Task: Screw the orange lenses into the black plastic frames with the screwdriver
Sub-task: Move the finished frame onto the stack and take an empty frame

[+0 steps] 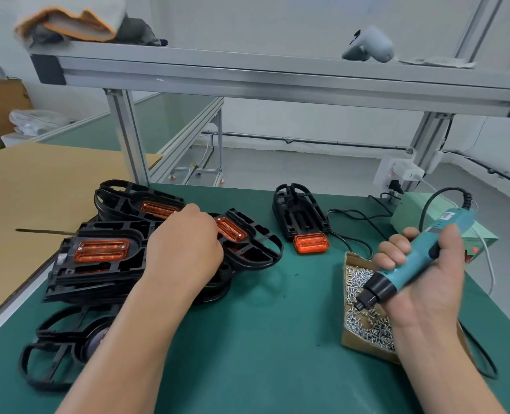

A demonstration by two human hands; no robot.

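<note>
A pile of black plastic frames [98, 273] with orange lenses lies on the left of the green mat. My left hand [185, 246] rests on one frame [250, 246] that carries an orange lens [231, 229] with screws in it; the fingers curl over its edge. Another frame in the pile carries an orange lens [100, 250]. A single black frame [300, 216] lies farther back, with a loose orange lens [311, 243] at its near end. My right hand [420, 279] grips a teal electric screwdriver [409, 258], whose tip points down-left over a cardboard box of screws [364, 312].
A green power unit [444, 225] with cables sits at the back right. A cardboard sheet [23, 198] covers the left table. An aluminium shelf [277, 76] spans overhead, on posts at the table's back edge. More black frames [56, 351] lie near the front left.
</note>
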